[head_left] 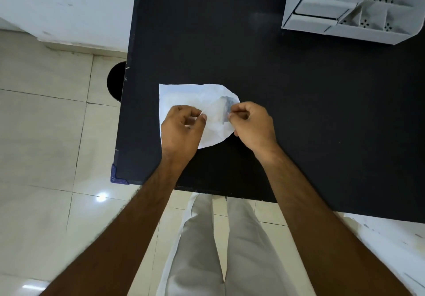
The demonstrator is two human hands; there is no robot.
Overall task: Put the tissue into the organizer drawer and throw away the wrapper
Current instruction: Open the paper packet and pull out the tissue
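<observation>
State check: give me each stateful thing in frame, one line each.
tissue pack: lying flat on the black table, wrapper still on, being pulled at from both sides.
left hand: fingers pinched on the wrapper's left part.
right hand: fingers pinched on the wrapper's right part.
organizer: upright at the table's far right; one drawer partly pulled out, contents not visible.
black bin: on the floor left of the table, mostly hidden by its edge.

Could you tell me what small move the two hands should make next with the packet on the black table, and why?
Probably pull the pinches apart: the left hand and right hand each grip the thin clear wrapper above the flat white tissue, and the white organizer waits far right.
</observation>
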